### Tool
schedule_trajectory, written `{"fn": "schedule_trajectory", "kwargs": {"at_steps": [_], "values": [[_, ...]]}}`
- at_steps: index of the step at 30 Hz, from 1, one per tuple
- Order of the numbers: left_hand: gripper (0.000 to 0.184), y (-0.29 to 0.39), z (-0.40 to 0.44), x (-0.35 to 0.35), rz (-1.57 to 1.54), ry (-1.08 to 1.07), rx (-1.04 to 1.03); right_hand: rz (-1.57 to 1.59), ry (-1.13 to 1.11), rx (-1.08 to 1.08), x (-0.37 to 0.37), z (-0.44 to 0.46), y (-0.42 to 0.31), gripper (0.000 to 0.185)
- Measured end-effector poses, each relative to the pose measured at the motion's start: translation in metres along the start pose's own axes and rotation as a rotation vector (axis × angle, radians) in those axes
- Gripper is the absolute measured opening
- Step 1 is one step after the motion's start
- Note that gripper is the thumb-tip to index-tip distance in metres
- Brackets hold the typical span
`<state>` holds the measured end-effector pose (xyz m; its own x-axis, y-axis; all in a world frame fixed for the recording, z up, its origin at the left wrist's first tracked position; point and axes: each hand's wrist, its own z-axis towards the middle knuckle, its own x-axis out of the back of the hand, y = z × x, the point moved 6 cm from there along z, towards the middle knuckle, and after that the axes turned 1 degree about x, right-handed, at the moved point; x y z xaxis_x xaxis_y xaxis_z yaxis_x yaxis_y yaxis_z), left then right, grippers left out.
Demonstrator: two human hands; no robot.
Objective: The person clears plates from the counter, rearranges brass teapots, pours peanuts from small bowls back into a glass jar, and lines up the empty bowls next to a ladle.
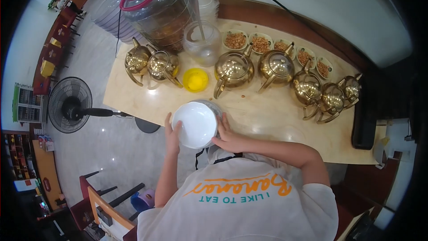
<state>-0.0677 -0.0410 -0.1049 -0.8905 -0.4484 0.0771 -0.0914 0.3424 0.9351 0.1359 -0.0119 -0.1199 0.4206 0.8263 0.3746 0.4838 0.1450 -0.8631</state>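
White bowls (pixel 195 127) were in hand, not yet let go

The left hand (pixel 173 133) gripped the stack's left rim and the right hand (pixel 229 137) its right side; both were closed around the bowls, just left of the frame's middle. Judging by this, the grip was complete, release was left, and no bowl looked parted from the stack. Whether it touched the table (pixel 267 111) could not be told. Lower bowls showed only as a patterned edge, so their number was hidden.

Farther up, a yellow bowl (pixel 206 81) stood near brass teapots (pixel 234 68), its contents unclear. At upper right of centre, five small dishes (pixel 224 40) already held what looked like nuts, some partly blocked by teapots. At upper left, the large jar's (pixel 167 24) dark filling was hard to make out.
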Motion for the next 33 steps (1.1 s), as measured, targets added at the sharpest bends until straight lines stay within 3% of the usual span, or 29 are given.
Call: {"fn": "schedule_trajectory", "kwargs": {"at_steps": [8, 12, 18, 21, 24, 27, 33], "values": [[0.057, -0.001, 0.046, 0.074, -0.247, 0.223, 0.007, -0.089, 0.066, 0.086, -0.011, 0.099, -0.039, 0.079], [0.054, -0.005, 0.07, 0.109, -0.214, 0.302, 0.025, 0.079, -0.01, 0.109, -0.016, 0.133, -0.056, 0.078], [0.053, -0.008, 0.091, 0.143, -0.286, 0.408, -0.044, 0.173, 0.162, 0.439, -0.006, 0.177, -0.062, 0.061], [0.054, -0.006, 0.094, 0.149, -0.328, 0.461, -0.054, 0.427, 0.201, 0.211, 0.021, 0.176, -0.06, 0.054], [0.052, -0.008, 0.097, 0.15, -0.377, 0.486, -0.051, 0.279, 0.679, 0.228, 0.059, 0.141, -0.081, 0.046], [0.052, -0.011, 0.099, 0.147, -0.412, 0.519, -0.074, 0.295, 0.726, 0.293, 0.07, 0.147, -0.082, 0.044], [0.046, -0.011, 0.104, 0.14, -0.462, 0.591, -0.141, 0.168, 0.416, 0.266, 0.059, 0.192, -0.073, 0.032]]}}
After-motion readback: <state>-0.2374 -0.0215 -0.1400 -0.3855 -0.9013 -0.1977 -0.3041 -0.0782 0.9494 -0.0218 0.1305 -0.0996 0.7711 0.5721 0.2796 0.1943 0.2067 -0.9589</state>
